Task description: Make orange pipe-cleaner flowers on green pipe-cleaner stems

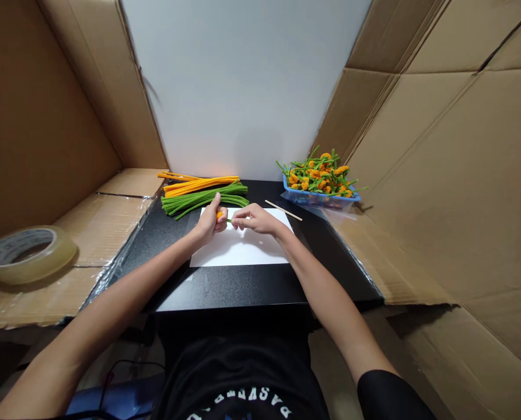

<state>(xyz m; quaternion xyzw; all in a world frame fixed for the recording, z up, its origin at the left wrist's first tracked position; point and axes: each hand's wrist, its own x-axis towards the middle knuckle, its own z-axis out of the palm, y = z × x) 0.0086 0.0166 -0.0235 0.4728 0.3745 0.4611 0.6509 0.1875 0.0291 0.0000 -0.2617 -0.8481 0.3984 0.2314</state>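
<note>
Orange pipe cleaner (pixel 219 216) between both hands (pixel 208 223)

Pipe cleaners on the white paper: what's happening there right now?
Left hand gripping orange pipe cleaner. Right hand pinching green pipe cleaner. Both over white paper; wooden stick near its far corner.

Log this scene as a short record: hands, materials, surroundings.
left hand: grips orange pipe cleaner
right hand: fingertips at green pipe cleaner
under hands: white paper sheet on black table
materials: orange pipe cleaner bundle, green pipe cleaner bundle, wooden stick
basket: blue basket holding pipe-cleaner flowers
aside: clear tape roll on cardboard
</note>
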